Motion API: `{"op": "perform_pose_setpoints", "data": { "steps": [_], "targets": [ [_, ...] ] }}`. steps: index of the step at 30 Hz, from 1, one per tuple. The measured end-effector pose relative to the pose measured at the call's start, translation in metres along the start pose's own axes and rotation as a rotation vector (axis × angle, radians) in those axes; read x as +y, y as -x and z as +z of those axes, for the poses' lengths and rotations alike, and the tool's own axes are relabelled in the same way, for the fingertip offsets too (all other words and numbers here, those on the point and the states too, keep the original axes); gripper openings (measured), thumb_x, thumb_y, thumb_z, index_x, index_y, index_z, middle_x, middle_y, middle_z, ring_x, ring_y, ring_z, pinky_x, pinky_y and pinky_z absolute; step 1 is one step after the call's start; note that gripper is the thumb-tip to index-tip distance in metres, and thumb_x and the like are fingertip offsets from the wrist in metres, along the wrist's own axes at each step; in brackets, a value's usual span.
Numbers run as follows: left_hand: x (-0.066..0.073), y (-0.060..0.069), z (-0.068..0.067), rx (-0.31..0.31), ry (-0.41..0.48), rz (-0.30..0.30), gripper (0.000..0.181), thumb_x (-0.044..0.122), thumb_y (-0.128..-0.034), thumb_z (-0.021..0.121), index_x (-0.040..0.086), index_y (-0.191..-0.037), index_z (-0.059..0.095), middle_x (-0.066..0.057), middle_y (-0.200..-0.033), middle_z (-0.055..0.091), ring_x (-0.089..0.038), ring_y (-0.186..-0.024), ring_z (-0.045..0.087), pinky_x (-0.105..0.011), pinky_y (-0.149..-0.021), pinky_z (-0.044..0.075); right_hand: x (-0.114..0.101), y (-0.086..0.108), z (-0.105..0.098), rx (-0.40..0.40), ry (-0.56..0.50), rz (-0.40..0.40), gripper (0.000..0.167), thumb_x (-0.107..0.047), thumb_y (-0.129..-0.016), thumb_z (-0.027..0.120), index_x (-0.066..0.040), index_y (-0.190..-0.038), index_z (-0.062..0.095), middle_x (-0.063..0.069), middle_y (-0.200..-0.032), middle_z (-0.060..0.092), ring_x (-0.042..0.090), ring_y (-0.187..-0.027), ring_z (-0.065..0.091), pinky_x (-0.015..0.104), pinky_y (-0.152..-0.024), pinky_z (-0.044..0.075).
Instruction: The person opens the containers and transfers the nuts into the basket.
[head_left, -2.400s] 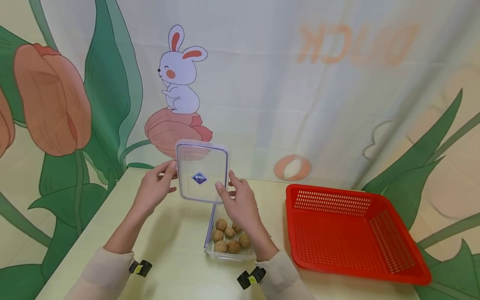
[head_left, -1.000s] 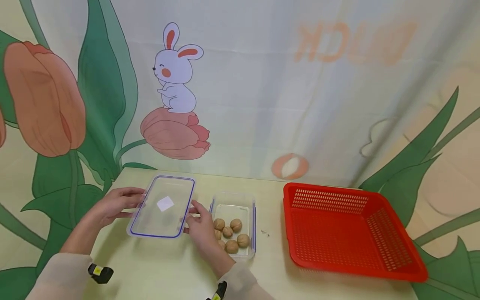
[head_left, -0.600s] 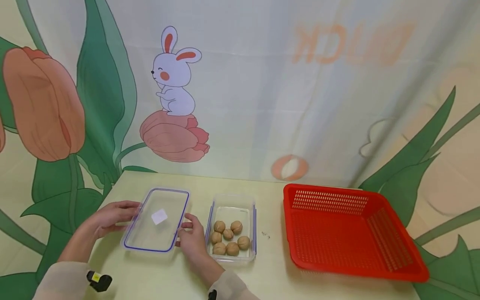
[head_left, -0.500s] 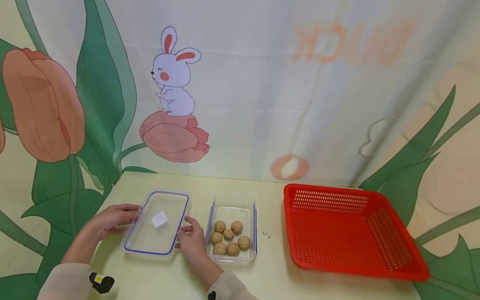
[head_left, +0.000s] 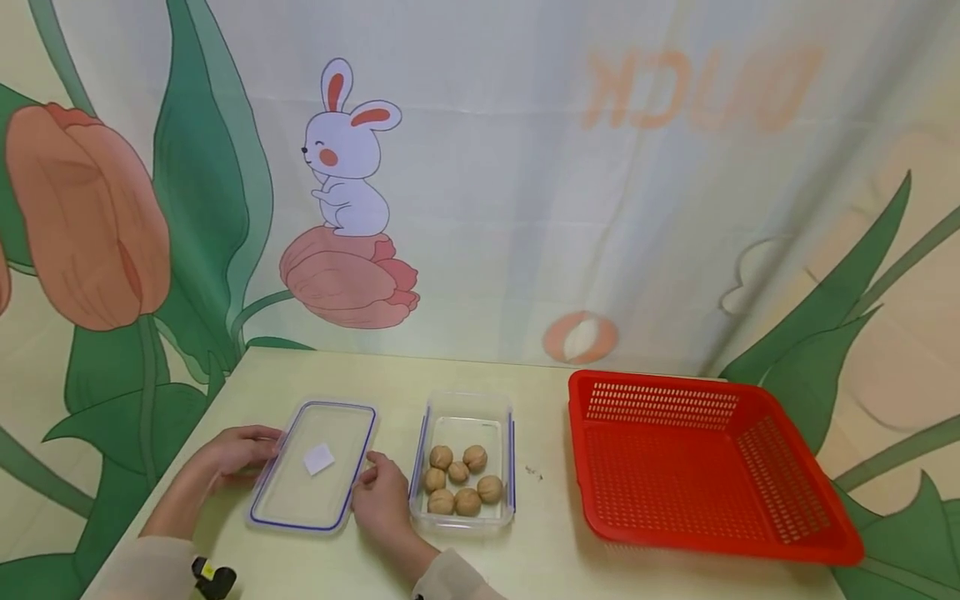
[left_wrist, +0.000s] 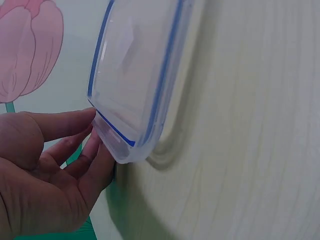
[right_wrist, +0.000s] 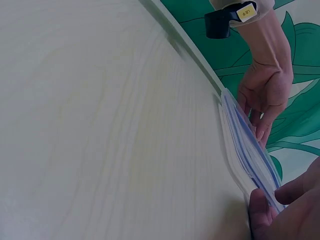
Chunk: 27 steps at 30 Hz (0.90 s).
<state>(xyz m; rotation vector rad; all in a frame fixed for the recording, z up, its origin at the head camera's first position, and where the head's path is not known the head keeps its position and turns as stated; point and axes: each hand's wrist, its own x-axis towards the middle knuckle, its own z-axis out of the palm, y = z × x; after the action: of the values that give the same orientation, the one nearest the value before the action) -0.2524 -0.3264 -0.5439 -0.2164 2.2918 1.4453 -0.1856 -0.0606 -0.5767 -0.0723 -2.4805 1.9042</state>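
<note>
A clear plastic container lid [head_left: 315, 492] with a blue seal lies level at the table's left, seal side up, a pale diamond label at its middle. My left hand [head_left: 238, 452] holds its left edge; in the left wrist view the thumb [left_wrist: 70, 124] is on the rim and the fingers are below it. My right hand [head_left: 382, 498] pinches the opposite edge, thumb and finger on either side of the rim in the right wrist view. Just right of that hand stands the clear container [head_left: 465, 523], uncovered, with several walnuts [head_left: 468, 502] in its nearer half.
A red perforated plastic basket [head_left: 675, 479] stands at the right of the pale wooden table [head_left: 543, 533]. Small dark marks [head_left: 533, 472] show between container and basket. A printed curtain [head_left: 480, 208] hangs behind the table's back edge.
Both hands have brought the lid from upright above the container to the left, turned it seal side up and lowered it to the table. Container, walnuts and basket have stayed put.
</note>
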Motion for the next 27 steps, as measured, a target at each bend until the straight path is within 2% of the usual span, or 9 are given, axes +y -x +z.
{"op": "perform_pose_setpoints", "data": {
  "steps": [3,8,10,15,23,27],
  "targets": [
    [0.0014,0.0012,0.0038,0.034,-0.024,0.0,0.046,0.01,-0.1055,0.063,-0.015,-0.143,0.051,-0.028,-0.129,0.066,-0.026,-0.105,0.069,-0.046,-0.09,0.061,0.001,-0.0007,0.001,0.0,0.051,-0.001,0.051,0.011,-0.082,0.067,0.004,-0.132,0.069,-0.011,-0.079,0.058,0.004,-0.073,0.056,0.024,-0.072,0.051],
    [0.0055,0.0027,0.0085,0.075,-0.074,-0.02,0.04,0.005,-0.1041,0.062,-0.015,-0.139,0.055,-0.029,-0.125,0.067,-0.025,-0.101,0.069,-0.043,-0.087,0.062,-0.0008,-0.0024,0.0009,0.005,0.137,-0.051,0.048,0.01,-0.079,0.067,0.006,-0.127,0.072,-0.011,-0.076,0.058,0.01,-0.088,0.064,0.033,-0.09,0.055],
    [0.0069,0.0029,0.009,0.081,-0.086,-0.029,0.039,0.003,-0.1035,0.061,-0.015,-0.138,0.055,-0.028,-0.123,0.068,-0.026,-0.101,0.07,-0.042,-0.087,0.062,-0.0021,-0.0028,0.0003,0.006,0.16,-0.074,0.046,0.011,-0.079,0.068,0.007,-0.124,0.072,-0.011,-0.075,0.057,0.011,-0.088,0.065,0.033,-0.089,0.056],
    [0.007,0.0028,0.0097,0.083,-0.09,-0.049,0.04,0.002,-0.1036,0.06,-0.013,-0.14,0.053,-0.029,-0.125,0.067,-0.029,-0.104,0.07,-0.041,-0.087,0.061,-0.0045,-0.0018,-0.0018,0.004,0.185,-0.098,0.04,0.012,-0.079,0.069,0.008,-0.119,0.074,-0.008,-0.076,0.058,0.006,-0.074,0.057,0.025,-0.072,0.053],
    [0.0035,0.0023,0.0096,0.083,-0.085,-0.057,0.04,0.003,-0.1043,0.058,-0.012,-0.141,0.052,-0.028,-0.125,0.067,-0.029,-0.104,0.069,-0.041,-0.086,0.061,-0.0006,0.0007,-0.0012,0.038,0.263,-0.161,0.022,0.009,-0.079,0.07,0.001,-0.098,0.077,-0.001,-0.083,0.064,0.016,-0.085,0.066,0.03,-0.08,0.057],
    [0.0034,0.0031,0.0107,0.085,-0.068,-0.064,0.04,0.003,-0.1047,0.058,-0.012,-0.142,0.052,-0.029,-0.127,0.066,-0.031,-0.105,0.069,-0.043,-0.088,0.061,0.0007,0.0016,-0.0009,0.035,0.279,-0.169,0.018,0.005,-0.083,0.072,0.002,-0.1,0.075,0.002,-0.085,0.065,0.018,-0.088,0.066,0.032,-0.082,0.057]
  ]
}}
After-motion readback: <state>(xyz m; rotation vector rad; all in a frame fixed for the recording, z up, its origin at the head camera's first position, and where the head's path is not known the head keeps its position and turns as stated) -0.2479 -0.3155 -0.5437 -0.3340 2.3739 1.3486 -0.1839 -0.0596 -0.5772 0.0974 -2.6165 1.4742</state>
